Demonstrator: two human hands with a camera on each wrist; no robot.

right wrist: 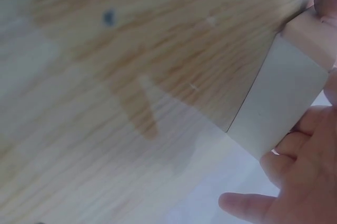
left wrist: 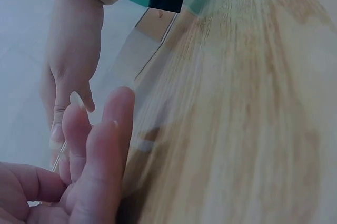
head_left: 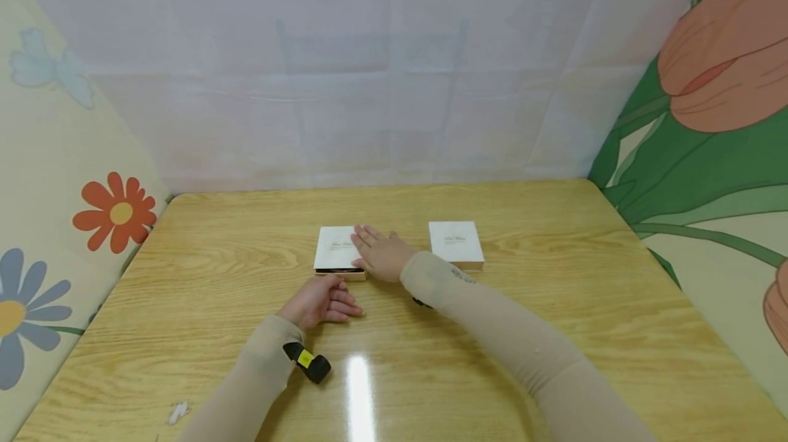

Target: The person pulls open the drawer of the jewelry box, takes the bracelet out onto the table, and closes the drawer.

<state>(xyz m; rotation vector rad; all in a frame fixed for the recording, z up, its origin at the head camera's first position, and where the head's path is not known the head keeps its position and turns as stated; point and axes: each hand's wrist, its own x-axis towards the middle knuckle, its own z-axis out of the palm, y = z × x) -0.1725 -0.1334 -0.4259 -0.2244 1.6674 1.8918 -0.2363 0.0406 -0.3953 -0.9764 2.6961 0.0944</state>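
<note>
A square white box (head_left: 332,240) with small gold lettering sits near the middle of the table, its lid slightly raised along the front, where a dark gap shows above the tan base. My right hand (head_left: 386,257) lies over the box's right side, fingers extended across the lid. At the front edge is my left hand (head_left: 323,302), palm turned sideways and fingers loosely bent; in the left wrist view its fingers (left wrist: 102,155) hold nothing visible. Whether its thumb touches the box cannot be told. The right wrist view shows the box's pale side (right wrist: 276,97) beside my right hand (right wrist: 305,166).
A second, similar white box (head_left: 455,240) stands to the right on the wooden table (head_left: 542,237), its lid looking closed. A small white scrap (head_left: 178,412) lies at the front left. A pale cloth (head_left: 382,120) hangs behind, with flower-patterned panels (head_left: 726,202) at the sides.
</note>
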